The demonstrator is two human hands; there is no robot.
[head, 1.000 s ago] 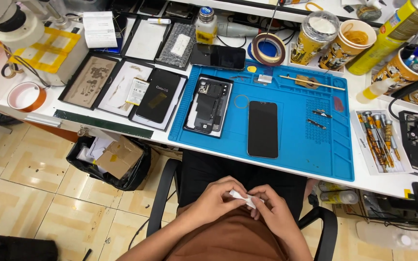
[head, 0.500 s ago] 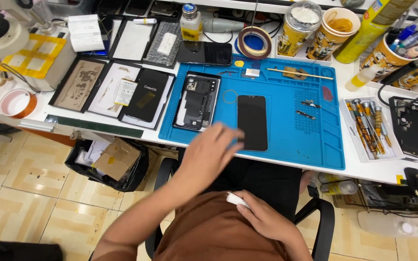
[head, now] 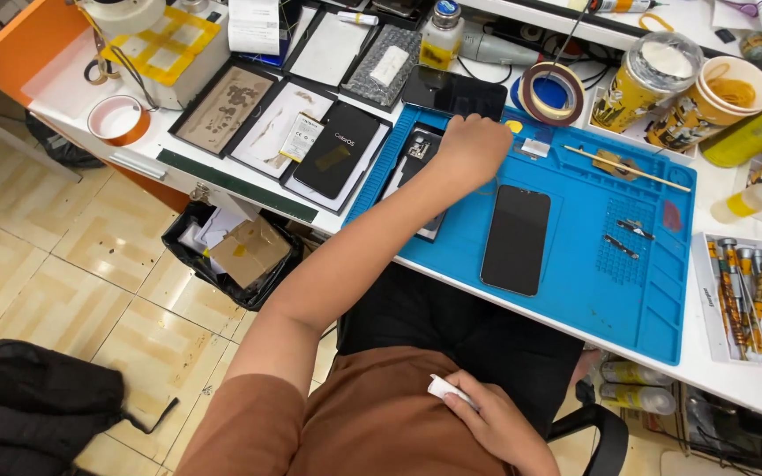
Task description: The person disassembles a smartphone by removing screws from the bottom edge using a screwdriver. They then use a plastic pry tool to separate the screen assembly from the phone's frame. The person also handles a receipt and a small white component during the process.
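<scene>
The opened phone (head: 419, 167) lies at the blue mat's (head: 575, 264) left edge, under the left hand (head: 472, 148), fingers curled down. The right hand (head: 496, 427), in the lap, pinches a white scrap (head: 448, 390).

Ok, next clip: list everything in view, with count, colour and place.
mat: 1, blue, on the bench
phone screen: 1, black, mid-mat
opened phone: 1, dark, mat's left edge, partly under the arm
trays: several, black, left of mat
tape rolls: 2, brown and orange, behind mat and far left
cups: 2, yellow, back right
screwdrivers: several, right tray
bin: 1, black, on the floor
left hand: on the opened phone
right hand: in lap, holding white piece
</scene>
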